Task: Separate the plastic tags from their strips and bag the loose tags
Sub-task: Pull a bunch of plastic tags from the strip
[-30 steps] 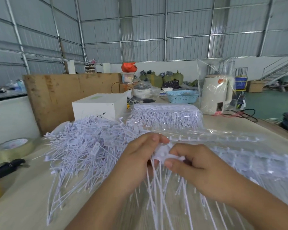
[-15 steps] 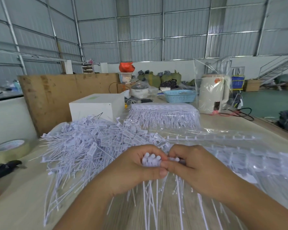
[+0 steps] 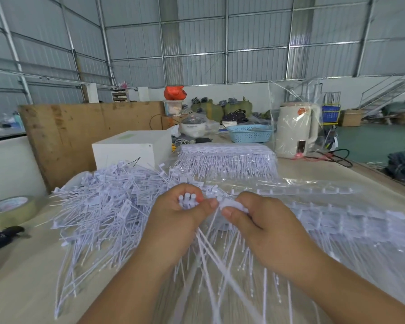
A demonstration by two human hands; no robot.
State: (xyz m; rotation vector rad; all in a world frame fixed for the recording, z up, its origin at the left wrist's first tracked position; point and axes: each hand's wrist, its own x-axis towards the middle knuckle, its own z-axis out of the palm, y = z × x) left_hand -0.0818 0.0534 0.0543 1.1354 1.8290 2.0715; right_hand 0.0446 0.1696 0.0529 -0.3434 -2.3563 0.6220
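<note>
— White plastic tags, where are they?

— Heaped in a loose pile of white plastic tags (image 3: 108, 202) on the pale wooden table (image 3: 21, 277), left of my hands. My left hand (image 3: 173, 220) curls round a small bundle of separated tags (image 3: 187, 201), heads up, tails hanging down.

— And the right one?

— My right hand (image 3: 262, 228) pinches a white tag strip (image 3: 232, 205) between thumb and fingers, just beside the left thumb. More strips lie in a clear plastic bag (image 3: 337, 218) to the right; a wrapped stack of strips (image 3: 229, 160) sits behind, near a white box (image 3: 131, 148)
</note>
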